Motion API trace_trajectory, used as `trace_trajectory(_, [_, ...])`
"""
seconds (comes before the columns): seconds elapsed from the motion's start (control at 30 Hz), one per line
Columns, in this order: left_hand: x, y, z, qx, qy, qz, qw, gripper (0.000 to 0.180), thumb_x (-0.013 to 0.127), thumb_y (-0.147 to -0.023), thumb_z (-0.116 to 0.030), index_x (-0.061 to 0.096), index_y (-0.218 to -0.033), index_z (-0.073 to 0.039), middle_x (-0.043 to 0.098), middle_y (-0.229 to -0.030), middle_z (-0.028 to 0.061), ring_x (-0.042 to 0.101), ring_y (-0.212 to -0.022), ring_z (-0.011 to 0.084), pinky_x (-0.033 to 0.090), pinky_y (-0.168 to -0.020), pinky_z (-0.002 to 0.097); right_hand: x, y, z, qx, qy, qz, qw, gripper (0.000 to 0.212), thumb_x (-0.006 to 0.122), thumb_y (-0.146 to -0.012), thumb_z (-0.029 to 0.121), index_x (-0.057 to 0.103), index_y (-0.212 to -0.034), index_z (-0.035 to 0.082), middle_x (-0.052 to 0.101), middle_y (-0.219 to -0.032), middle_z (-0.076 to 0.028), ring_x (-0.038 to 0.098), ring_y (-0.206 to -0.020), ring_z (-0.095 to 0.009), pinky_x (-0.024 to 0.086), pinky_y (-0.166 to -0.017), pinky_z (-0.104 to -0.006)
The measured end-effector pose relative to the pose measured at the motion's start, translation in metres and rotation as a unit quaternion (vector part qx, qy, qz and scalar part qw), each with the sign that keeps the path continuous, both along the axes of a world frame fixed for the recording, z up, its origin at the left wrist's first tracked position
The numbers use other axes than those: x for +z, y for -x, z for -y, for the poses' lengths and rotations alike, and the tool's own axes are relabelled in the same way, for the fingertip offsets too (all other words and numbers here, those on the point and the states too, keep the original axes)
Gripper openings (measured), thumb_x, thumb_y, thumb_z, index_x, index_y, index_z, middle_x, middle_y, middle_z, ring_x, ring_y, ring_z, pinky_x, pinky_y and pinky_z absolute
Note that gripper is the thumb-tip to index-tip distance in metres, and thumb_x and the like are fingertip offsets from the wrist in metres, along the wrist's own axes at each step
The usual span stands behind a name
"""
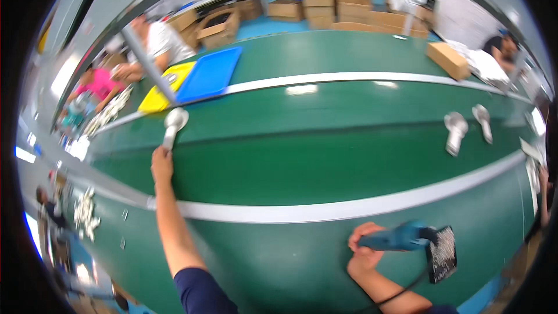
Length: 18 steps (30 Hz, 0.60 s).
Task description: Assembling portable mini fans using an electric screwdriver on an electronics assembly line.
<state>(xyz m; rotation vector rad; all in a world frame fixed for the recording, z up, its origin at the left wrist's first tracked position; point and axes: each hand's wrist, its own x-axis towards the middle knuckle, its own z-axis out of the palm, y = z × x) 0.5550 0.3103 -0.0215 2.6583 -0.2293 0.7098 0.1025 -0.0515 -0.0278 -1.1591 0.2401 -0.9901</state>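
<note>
My left hand (pixel 162 167) reaches out over the green conveyor belt, its fingers closed round the handle of a white device with a round head (pixel 176 120). The head points away from me, and its exact kind does not show. Nearer to me, over the green work surface, my right hand (pixel 364 249) is wrapped round a teal handheld tool (pixel 398 237). A black rectangular piece (pixel 443 254) with pale markings sits at the tool's right end. A dark cord runs below it past my forearm. Blur hides the tool's details.
Two similar white devices (pixel 455 133) (pixel 482 122) lie on the belt at right. A pale rail (pixel 279 213) divides belt and work surface. Blue (pixel 210 74) and yellow (pixel 150 100) trays lie far left by a post. A brown carton (pixel 447 61) stands far right. Other people work around.
</note>
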Motion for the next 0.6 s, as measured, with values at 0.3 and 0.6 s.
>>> trace_trajectory(0.3, [0.002, 0.125, 0.088, -0.215, -0.001, 0.078, 0.973, 0.02, 0.053, -0.097, -0.01, 0.048, -0.108, 0.006, 0.044, -0.114, 0.0225, 0.051, -0.098, 0.0376, 0.042, -0.087, 0.0422, -0.017, -0.009, -0.012, -0.008, 0.096, -0.072, 0.993, 0.045, 0.072, -0.089, 0.025, 0.05, -0.118, -0.003, 0.059, -0.099, -0.012, 0.058, -0.081, -0.019, 0.049, -0.073, -0.0318])
trace_trajectory(0.6, [0.024, 0.39, 0.205, -0.42, -0.012, 0.04, 0.907, 0.014, 0.064, -0.085, -0.004, 0.052, -0.089, 0.002, 0.051, -0.128, 0.0206, 0.044, -0.122, 0.0414, 0.037, -0.102, 0.0457, 0.031, 0.022, 0.004, -0.053, 0.06, 0.055, 0.995, 0.053, 0.065, -0.093, 0.023, 0.036, -0.131, 0.0, 0.055, -0.101, -0.01, 0.057, -0.089, -0.017, 0.048, -0.081, -0.0303])
